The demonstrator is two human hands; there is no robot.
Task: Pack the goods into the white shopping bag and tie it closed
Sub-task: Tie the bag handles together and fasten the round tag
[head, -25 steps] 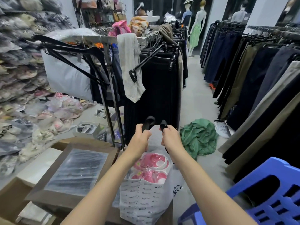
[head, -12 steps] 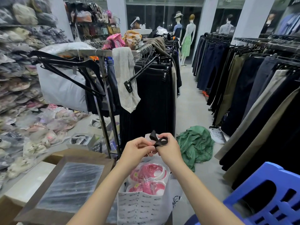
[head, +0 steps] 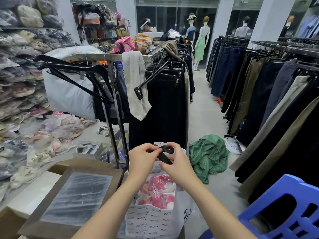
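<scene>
A white shopping bag [head: 151,219] with small printed lettering stands at the bottom centre. Pink goods in clear plastic [head: 158,188] show through its open top. Above the bag, its two black ribbon handles [head: 165,153] are crossed over each other. My left hand [head: 143,158] pinches one handle from the left. My right hand [head: 176,163] holds the other handle from the right, fingers curled around the dark strip. Both forearms reach up from the bottom edge.
A cardboard box [head: 76,195] with a plastic-wrapped dark garment lies at the lower left. A metal clothes rack [head: 114,104] with black trousers stands straight ahead. A green cloth [head: 208,156] is heaped on the floor. A blue plastic stool [head: 283,209] sits at the lower right.
My hands came together from holding the two handles apart and upright. The black handles are now crossed and folded between my fingers above the bag.
</scene>
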